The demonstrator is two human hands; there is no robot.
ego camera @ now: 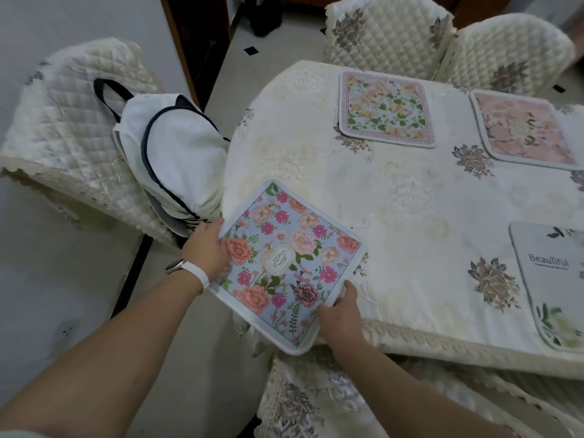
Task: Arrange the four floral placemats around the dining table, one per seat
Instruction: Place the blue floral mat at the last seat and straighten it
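A blue floral placemat (286, 263) with pink and peach flowers lies tilted over the near left corner of the table (410, 200), partly overhanging the edge. My left hand (207, 248) grips its left edge, and my right hand (339, 308) grips its near right edge. Three other placemats lie flat on the table: a pale one with green leaves (384, 109) at the far side, a pink one (524, 131) at the far right, and a grey-white one printed "Beautiful" (550, 282) at the near right edge.
Quilted cream chairs stand around the table: two at the far side (385, 30) (505, 49), one on the left (72, 121) carrying a white bag with dark trim (170, 153), and one right below me (316, 403). A cream embroidered cloth with lace trim covers the table.
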